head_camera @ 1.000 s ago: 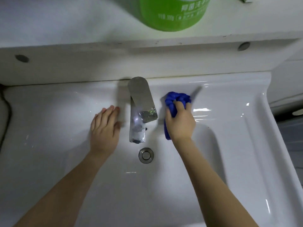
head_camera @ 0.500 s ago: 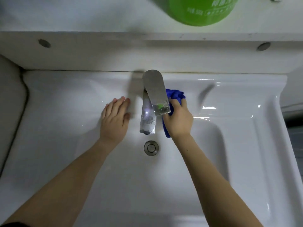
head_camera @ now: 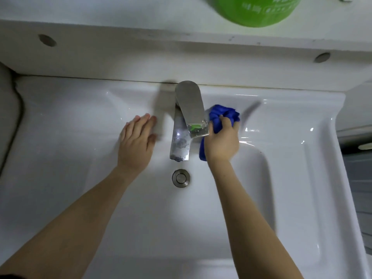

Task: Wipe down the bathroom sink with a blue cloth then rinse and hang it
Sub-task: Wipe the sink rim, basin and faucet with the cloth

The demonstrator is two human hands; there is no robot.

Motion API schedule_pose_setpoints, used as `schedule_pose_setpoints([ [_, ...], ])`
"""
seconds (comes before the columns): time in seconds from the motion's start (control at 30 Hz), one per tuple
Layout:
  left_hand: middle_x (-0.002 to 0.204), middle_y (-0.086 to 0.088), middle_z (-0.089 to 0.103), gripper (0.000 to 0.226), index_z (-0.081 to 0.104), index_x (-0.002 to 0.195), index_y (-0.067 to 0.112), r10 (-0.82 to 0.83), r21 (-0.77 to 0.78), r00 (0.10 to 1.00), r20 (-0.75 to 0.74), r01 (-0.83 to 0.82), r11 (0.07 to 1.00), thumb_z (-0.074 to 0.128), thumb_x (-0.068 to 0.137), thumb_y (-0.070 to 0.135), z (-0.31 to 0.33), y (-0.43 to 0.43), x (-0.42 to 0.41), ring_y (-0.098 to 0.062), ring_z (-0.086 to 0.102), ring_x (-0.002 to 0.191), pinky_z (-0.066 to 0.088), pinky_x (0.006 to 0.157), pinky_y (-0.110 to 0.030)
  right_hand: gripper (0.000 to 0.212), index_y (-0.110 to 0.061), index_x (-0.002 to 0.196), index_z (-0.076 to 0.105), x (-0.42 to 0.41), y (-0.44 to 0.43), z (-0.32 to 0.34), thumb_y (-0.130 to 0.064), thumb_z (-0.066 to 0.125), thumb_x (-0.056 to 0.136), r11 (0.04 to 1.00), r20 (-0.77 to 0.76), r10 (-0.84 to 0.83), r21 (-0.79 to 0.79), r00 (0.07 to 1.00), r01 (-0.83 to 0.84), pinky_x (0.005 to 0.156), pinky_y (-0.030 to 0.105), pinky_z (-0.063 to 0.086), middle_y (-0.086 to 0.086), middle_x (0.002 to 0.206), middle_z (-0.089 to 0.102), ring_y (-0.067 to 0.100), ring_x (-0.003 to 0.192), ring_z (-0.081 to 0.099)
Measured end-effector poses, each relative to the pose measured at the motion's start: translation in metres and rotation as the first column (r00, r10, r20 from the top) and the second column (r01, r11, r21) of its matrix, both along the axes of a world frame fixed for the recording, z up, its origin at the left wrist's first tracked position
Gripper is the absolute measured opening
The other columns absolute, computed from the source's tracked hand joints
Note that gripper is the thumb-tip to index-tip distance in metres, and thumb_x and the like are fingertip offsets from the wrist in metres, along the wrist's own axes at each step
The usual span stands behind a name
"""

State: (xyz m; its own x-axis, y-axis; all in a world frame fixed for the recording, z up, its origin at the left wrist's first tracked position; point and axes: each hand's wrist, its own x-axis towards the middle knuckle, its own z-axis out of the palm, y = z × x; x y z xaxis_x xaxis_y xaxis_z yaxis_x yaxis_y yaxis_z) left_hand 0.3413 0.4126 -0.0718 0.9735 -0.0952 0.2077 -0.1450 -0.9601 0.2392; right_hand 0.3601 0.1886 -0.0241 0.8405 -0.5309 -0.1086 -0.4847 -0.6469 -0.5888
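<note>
One view only, from the head, looking straight down. Blue cloth (head_camera: 223,115) bunched into a tight, deep-blue wad, creased folds poking out above the knuckles, a strip trailing down past the heel of the palm. Pressed onto the back deck of the white sink (head_camera: 302,158), just right of the faucet (head_camera: 180,143); touching the lever or not, impossible to tell from here. Right hand (head_camera: 222,140) on top, fingers curled over and gripping the wad, wrist straight, forearm running in from the lower right. Left hand (head_camera: 135,143) flat on the sink to the left of the faucet, palm down, fingers straight and held together, nothing in it, near the spout but apart from it. Slight blur on both hands. Drain (head_camera: 180,177) just below the spout tip, between the two forearms. Broad stretch of white basin in front of both hands and out to either side. Raised rim along the right, wall ledge (head_camera: 141,49) close behind the faucet, green bottle (head_camera: 257,11) up on that ledge, well apart from the hands.
</note>
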Motion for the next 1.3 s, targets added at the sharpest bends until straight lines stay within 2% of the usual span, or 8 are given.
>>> schedule_pose_setpoints([
  [0.1, 0.150, -0.003, 0.047, 0.046, 0.046, 0.144, 0.019, 0.000, -0.009, 1.000, 0.006, 0.000, 1.000, 0.042, 0.099, 0.029, -0.001, 0.000, 0.001, -0.029, 0.038, 0.140, 0.024, 0.118, -0.042, 0.029, -0.021, 0.118, 0.062, -0.003, 0.007, 0.002, -0.029, 0.057, 0.090, 0.989, 0.033, 0.148, 0.027, 0.988, -0.148, 0.067, 0.029, 0.041, 0.004, 0.123, 0.052, 0.028, 0.084, 0.061],
  [0.3, 0.150, -0.006, 0.047, 0.048, 0.046, 0.144, 0.017, -0.017, 0.005, 1.000, -0.003, 0.017, 1.000, 0.041, 0.099, 0.032, -0.001, 0.002, 0.001, -0.031, 0.038, 0.140, 0.025, 0.118, -0.043, 0.038, -0.024, 0.126, 0.062, -0.012, -0.025, 0.000, -0.040, 0.058, 0.092, 0.882, 0.029, 0.463, -0.118, 0.886, -0.457, 0.063, 0.026, 0.038, 0.002, 0.122, 0.056, 0.027, 0.083, 0.062],
  [0.53, 0.151, -0.008, 0.044, 0.052, 0.044, 0.145, 0.016, -0.015, -0.029, 0.998, -0.065, 0.013, 1.000, 0.034, 0.097, 0.033, 0.005, 0.001, 0.002, -0.033, 0.033, 0.141, 0.022, 0.118, -0.043, 0.036, -0.017, 0.120, 0.066, -0.043, -0.115, -0.008, -0.033, 0.068, 0.088, 0.858, 0.022, 0.425, -0.329, 0.905, -0.395, 0.051, 0.028, 0.040, 0.012, 0.107, 0.061, 0.035, 0.060, 0.059],
  [0.7, 0.152, -0.009, 0.043, 0.052, 0.044, 0.145, 0.016, 0.009, -0.038, 0.997, -0.080, -0.012, 0.999, 0.032, 0.097, 0.033, 0.006, -0.002, 0.001, -0.033, 0.033, 0.141, 0.022, 0.118, -0.044, 0.031, -0.019, 0.119, 0.063, -0.068, -0.163, -0.006, -0.033, 0.059, 0.092, 0.960, -0.018, 0.153, -0.234, 0.988, -0.153, 0.063, 0.032, 0.042, 0.009, 0.114, 0.057, 0.034, 0.076, 0.061],
  [0.9, 0.153, -0.009, 0.042, 0.055, 0.043, 0.145, 0.015, 0.011, -0.023, 0.993, -0.120, -0.014, 1.000, 0.029, 0.096, 0.035, 0.008, -0.002, 0.003, -0.034, 0.032, 0.142, 0.020, 0.119, -0.044, 0.029, -0.014, 0.109, 0.068, -0.112, -0.128, -0.015, -0.029, 0.058, 0.085, 0.897, -0.108, 0.291, -0.313, 0.951, -0.311, 0.053, 0.032, 0.040, 0.017, 0.105, 0.060, 0.040, 0.063, 0.061],
  [1.0, 0.152, -0.009, 0.042, 0.055, 0.043, 0.145, 0.015, 0.015, -0.022, 0.992, -0.127, -0.018, 1.000, 0.029, 0.095, 0.035, 0.010, -0.002, 0.004, -0.035, 0.033, 0.142, 0.021, 0.118, -0.044, 0.029, -0.026, 0.115, 0.067, -0.136, -0.099, -0.020, -0.037, 0.057, 0.091, 0.924, -0.257, 0.341, -0.083, 0.904, -0.372, 0.062, 0.029, 0.042, 0.003, 0.110, 0.060, 0.030, 0.081, 0.064],
  [1.17, 0.151, -0.010, 0.044, 0.052, 0.044, 0.144, 0.014, 0.002, -0.006, 0.992, -0.124, -0.003, 1.000, 0.035, 0.096, 0.030, 0.009, 0.000, 0.003, -0.035, 0.034, 0.140, 0.023, 0.117, -0.044, 0.014, -0.035, 0.100, 0.069, -0.110, -0.068, 0.002, -0.035, 0.062, 0.088, 0.949, 0.000, 0.225, 0.229, 0.974, -0.219, 0.061, 0.017, 0.040, -0.010, 0.092, 0.055, 0.008, 0.077, 0.057],
  [1.3, 0.148, -0.011, 0.047, 0.050, 0.047, 0.142, 0.012, -0.006, 0.002, 0.991, -0.131, 0.007, 1.000, 0.042, 0.094, 0.026, 0.014, 0.001, 0.003, -0.035, 0.038, 0.137, 0.029, 0.116, -0.046, 0.004, -0.027, 0.082, 0.068, -0.068, -0.059, 0.037, -0.028, 0.067, 0.085, 0.859, 0.173, 0.054, 0.494, 0.983, -0.134, 0.067, 0.019, 0.045, 0.000, 0.086, 0.063, 0.008, 0.075, 0.059],
])
